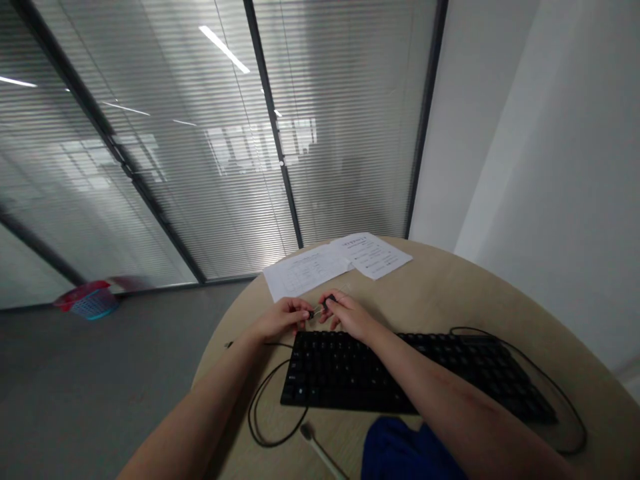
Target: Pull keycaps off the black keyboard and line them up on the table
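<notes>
My left hand is over the table just behind the keyboard's left part, its fingers pinched on a small black piece that looks like a keycap. Close beside it, my right hand grips a small black handle. Thin pale wires run from this handle toward the black piece, like a wire keycap puller. The fingers partly hide both items. Below my hands lies a black keyboard, and my right forearm crosses above it.
White printed sheets lie at the table's far edge. A black cable loops left of the keyboard. In front are a brush with dark bristles and blue cloth. A red and blue basket stands on the floor by the glass partition.
</notes>
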### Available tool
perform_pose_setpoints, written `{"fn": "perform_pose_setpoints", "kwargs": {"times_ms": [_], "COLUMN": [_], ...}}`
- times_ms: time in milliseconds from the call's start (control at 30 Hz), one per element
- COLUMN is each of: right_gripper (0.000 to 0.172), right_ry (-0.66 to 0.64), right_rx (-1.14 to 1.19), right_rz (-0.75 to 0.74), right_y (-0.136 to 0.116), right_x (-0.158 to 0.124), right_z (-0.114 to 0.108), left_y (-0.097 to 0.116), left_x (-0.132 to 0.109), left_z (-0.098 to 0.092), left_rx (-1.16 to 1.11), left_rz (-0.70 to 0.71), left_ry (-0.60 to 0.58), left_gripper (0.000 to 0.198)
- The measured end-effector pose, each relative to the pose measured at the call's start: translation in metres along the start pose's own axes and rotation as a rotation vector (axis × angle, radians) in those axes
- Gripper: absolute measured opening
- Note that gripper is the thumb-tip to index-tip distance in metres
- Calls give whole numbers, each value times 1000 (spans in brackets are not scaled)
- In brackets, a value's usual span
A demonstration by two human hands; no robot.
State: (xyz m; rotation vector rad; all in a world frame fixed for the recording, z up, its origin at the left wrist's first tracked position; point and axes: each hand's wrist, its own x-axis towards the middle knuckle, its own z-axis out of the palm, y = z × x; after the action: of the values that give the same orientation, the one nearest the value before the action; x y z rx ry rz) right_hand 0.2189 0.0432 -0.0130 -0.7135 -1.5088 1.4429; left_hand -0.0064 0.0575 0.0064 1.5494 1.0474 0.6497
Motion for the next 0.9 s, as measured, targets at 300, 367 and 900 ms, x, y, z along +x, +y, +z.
{"fn": "perform_pose_setpoints", "kwargs": {"times_ms": [300,367,900], "right_gripper": [31,33,36], "right_ry": [-2,-9,663], "right_rx": [70,83,267], "right_rz": [37,45,5], "right_y": [-3,-3,-7], "right_x": [1,1,7], "right_z": [1,0,-20], "left_y": [-2,-2,1], "left_x": [1,1,9], "left_z": [1,0,-14], "left_rx": [3,5,65], "left_rz": [-12,-10,-6], "left_ry": [23,8,189], "left_gripper": [56,56,51]}}
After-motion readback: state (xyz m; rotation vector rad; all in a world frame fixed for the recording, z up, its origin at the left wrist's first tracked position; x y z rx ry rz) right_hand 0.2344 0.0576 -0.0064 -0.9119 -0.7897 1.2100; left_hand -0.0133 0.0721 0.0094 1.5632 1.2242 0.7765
